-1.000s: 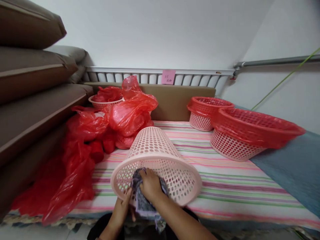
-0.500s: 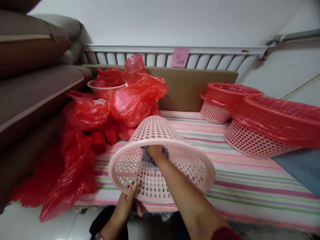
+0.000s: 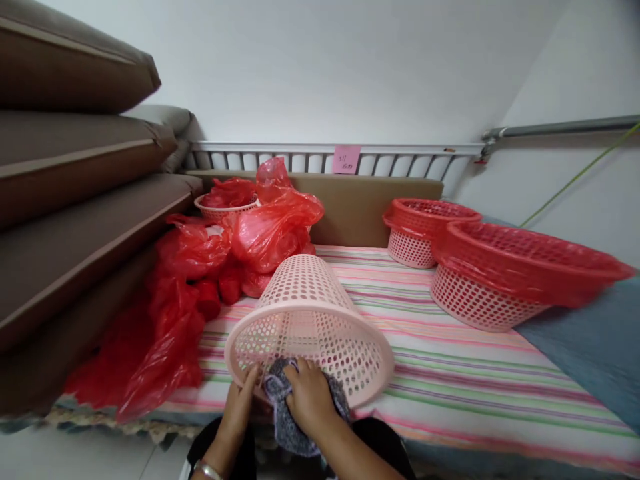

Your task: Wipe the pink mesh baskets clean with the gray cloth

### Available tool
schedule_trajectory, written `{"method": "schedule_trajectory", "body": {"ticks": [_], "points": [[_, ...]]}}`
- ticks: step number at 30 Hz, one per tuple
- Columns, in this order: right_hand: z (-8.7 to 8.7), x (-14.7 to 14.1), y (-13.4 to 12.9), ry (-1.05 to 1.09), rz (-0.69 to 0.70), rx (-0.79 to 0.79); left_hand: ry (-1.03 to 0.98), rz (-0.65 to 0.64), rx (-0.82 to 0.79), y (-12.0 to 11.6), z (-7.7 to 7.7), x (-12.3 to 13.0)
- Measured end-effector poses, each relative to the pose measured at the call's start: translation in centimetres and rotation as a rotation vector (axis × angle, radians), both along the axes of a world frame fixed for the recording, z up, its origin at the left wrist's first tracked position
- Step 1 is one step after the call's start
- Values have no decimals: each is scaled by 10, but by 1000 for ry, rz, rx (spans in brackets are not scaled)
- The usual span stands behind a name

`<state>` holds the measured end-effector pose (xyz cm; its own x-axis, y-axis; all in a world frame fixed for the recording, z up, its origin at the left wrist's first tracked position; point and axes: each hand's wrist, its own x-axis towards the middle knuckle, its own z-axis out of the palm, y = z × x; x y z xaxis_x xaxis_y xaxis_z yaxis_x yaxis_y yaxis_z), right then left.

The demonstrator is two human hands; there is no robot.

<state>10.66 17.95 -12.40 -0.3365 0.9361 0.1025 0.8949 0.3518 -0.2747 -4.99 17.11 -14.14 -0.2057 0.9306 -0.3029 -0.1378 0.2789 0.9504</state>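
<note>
Item one: a pink basket (image 3: 310, 293) of pierced plastic, which we found on its side on a striped sheet (image 3: 425, 380), near the front edge, its wide mouth facing us and its narrower end pointing away. Item two: a grey cloth (image 3: 297, 427) with lilac edging, bunched at the lower rim of that mouth, part of it hanging down in front.

We recorded the left hand (image 3: 243, 400) at the lower left of the rim, pinching it with the thumb inside; most of its other fingers we could not make out. The right hand (image 3: 310, 397) was curled over the grey cloth, fingers bent into its folds. We noted a bracelet (image 3: 207, 470) on the left wrist.

Also listed: a heap of red plastic bags (image 3: 280, 223) behind and to the left of the pink basket; brown cushions (image 3: 75, 173), stacked at far left; a rear basket (image 3: 410, 247) and a front basket (image 3: 490, 300), both upright at right with red plastic over their rims. Along the back we entered a brown board (image 3: 360, 207), a white railing (image 3: 300, 148) and a pink note (image 3: 347, 160) bearing handwriting.
</note>
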Motion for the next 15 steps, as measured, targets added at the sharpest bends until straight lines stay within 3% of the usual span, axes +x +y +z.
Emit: {"method": "schedule_trajectory", "body": {"ticks": [2,8,15], "points": [[0,-1,-2,-15,24,5,-20,-19,-68,-5,5,-8],[-3,-7,7,-34,-45,50,33,-117,3,-9,8,-10],[16,-26,109,114,-165,80,116,-2,39,-2,-1,-11]]}}
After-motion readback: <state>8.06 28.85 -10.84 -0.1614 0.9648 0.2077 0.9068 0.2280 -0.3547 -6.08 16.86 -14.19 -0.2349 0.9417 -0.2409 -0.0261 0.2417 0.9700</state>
